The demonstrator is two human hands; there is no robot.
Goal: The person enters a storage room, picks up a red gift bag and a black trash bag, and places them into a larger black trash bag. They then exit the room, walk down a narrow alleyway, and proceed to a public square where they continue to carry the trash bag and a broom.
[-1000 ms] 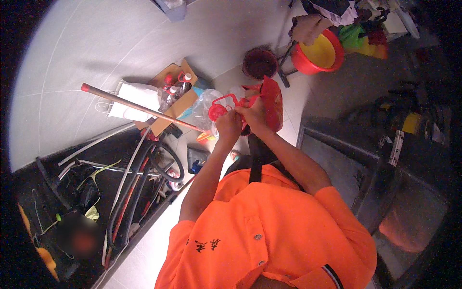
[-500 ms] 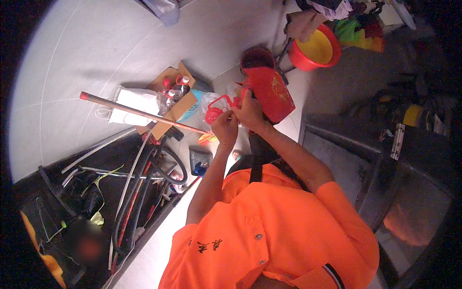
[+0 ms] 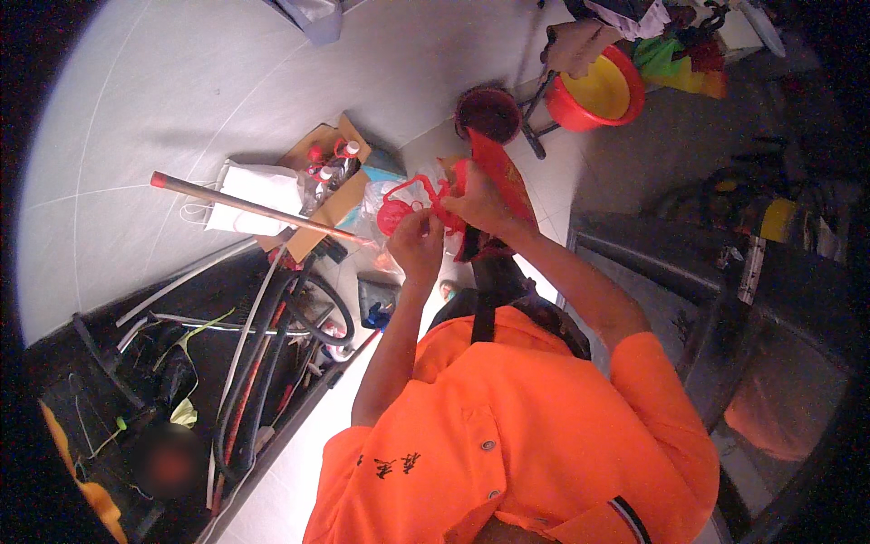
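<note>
My left hand (image 3: 417, 240) is closed in a pinch at a round red piece (image 3: 392, 216) with a thin string or loop by the fingertips. Just right of it, my right hand (image 3: 476, 201) is closed around a bunched red piece (image 3: 446, 201), from which a red loop (image 3: 399, 189) reaches left above the round part. What kind of thing this is I cannot make out. A red sheet or bag with gold marks (image 3: 509, 181) hangs beyond and beside my right hand, seen almost edge-on. Clear plastic film (image 3: 373, 201) shows behind the round piece.
An opened cardboard box (image 3: 346, 201) with bottles stands beside a white paper bag (image 3: 258, 192). A long pole (image 3: 245, 210) slants across them. Hoses (image 3: 249, 390) lie at left. A dark red bucket (image 3: 488, 115) and a red-yellow basin (image 3: 603, 91) stand at the back.
The red sheet has turned to a narrower angle, swinging down and left, and uncovers more of the dark red bucket. The round red piece has shifted slightly left with my hands.
</note>
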